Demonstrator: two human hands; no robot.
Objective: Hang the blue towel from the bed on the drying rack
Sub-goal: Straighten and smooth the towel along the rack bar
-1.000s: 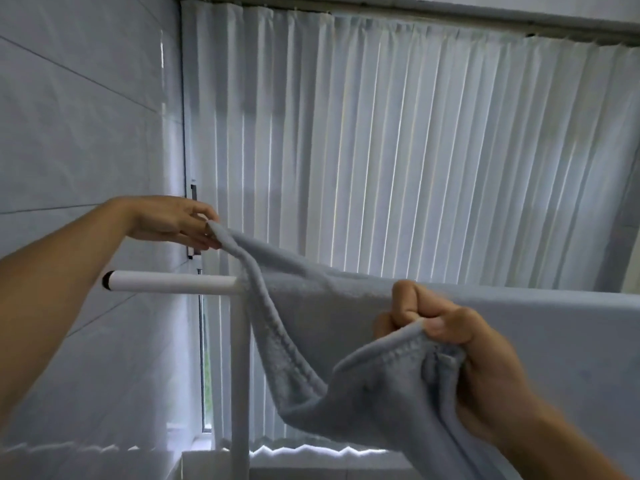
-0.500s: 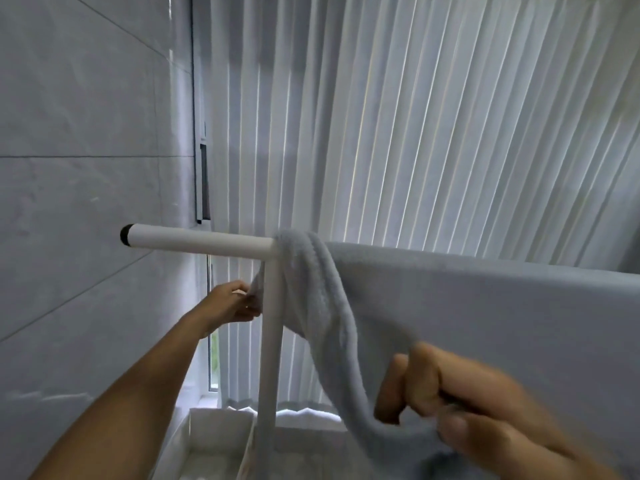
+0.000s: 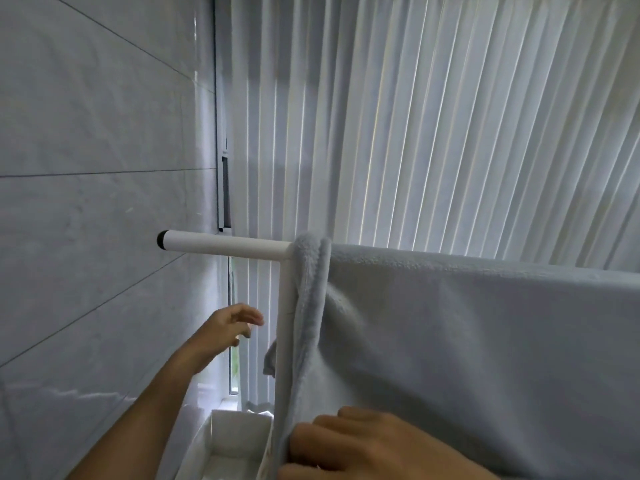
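The blue towel (image 3: pixel 467 341) hangs over the top bar of the drying rack (image 3: pixel 225 244), up above both of my hands. Its side edge is bunched in a thick roll right next to the white post.

My right hand (image 3: pixel 363 448) is down low. It grips the bottom of that side edge, with my fingers closed on the cloth. My left hand (image 3: pixel 227 329) is out past the post, on the far side from my right hand. Its fingers are spread and it holds nothing. A small loose corner of the towel pokes out behind the post, just beside my left hand but not touching it.

I think the towel is soft, light and floppy. It bends and folds any way I pull it. It looks fluffy, so I guess it will not slide off the bar easily. The best place to hold it is the thick edge or a corner, because the flat middle gives my fingers little to pinch. I think the roll still needs smoothing out flat.
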